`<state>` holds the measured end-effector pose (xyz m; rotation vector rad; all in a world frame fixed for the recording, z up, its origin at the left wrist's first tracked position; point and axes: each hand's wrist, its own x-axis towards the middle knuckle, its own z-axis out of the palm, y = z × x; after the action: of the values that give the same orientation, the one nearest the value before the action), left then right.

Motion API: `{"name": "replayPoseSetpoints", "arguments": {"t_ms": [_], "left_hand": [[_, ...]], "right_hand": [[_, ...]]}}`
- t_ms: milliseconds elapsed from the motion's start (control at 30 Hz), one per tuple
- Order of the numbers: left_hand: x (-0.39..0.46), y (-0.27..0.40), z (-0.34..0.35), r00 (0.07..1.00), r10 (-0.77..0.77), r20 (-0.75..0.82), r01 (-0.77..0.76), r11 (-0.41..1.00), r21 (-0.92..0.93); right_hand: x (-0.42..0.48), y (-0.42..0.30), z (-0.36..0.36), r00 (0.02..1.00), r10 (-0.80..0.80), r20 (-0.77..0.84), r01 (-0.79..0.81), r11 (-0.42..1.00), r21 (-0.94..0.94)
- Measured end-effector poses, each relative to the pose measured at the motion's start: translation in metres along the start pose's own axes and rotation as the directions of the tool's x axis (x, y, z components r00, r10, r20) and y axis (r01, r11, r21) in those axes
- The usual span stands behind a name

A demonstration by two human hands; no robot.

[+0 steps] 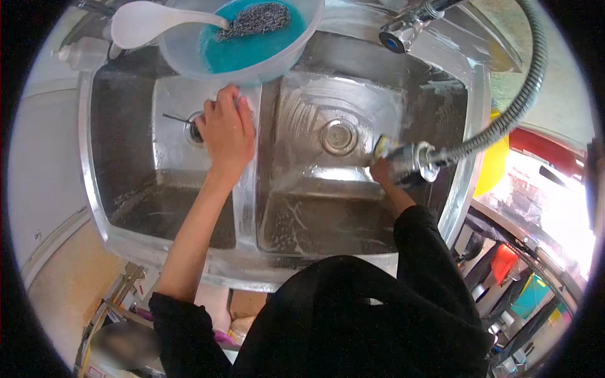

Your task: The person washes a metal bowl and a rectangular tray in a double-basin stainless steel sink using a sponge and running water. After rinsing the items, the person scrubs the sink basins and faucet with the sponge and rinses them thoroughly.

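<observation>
A double-bowl stainless steel sink [246, 203] lies before me. My left hand [229, 127] is over the left bowl beside the divider, back up, fingers bent and slightly apart; its palm side is hidden, and no held thing is plain. In the right bowl, my right hand [382, 172] grips a yellowish sponge [384, 145], partly hidden by the spray head [409, 163] of the faucet. Wet streaks and suds mark the right bowl round its drain [339, 137]. A thin dark stick [176, 118] reaches out of the left drain [194, 131].
A translucent plastic basin [283, 64] of blue-green liquid stands across the sink's back, with a steel wool scourer [257, 20] and a white ladle [142, 24]. A coiled metal hose [524, 101] arches at right, near a faucet valve [399, 35]. A plastic bottle [87, 54] is back left.
</observation>
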<state>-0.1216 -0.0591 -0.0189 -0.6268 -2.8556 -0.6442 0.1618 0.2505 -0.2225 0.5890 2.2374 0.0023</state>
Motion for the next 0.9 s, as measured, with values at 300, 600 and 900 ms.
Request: {"name": "replayPoseSetpoints", "arguments": {"t_ms": [300,600,900], "left_hand": [[-0.002,-0.005,0.008,0.995,0.044,-0.094,-0.041,0.998,0.036],[0.001,-0.005,0.007,0.992,0.053,-0.117,-0.050,0.998,0.026],[-0.003,-0.009,0.013,0.992,0.038,-0.117,-0.036,0.999,0.021]], "right_hand": [[-0.078,-0.069,0.013,0.863,-0.175,0.474,0.138,0.984,0.112],[-0.053,-0.199,0.058,0.699,-0.715,0.003,0.677,0.663,0.320],[-0.038,-0.225,0.041,0.899,-0.434,0.060,0.423,0.896,0.136]]}}
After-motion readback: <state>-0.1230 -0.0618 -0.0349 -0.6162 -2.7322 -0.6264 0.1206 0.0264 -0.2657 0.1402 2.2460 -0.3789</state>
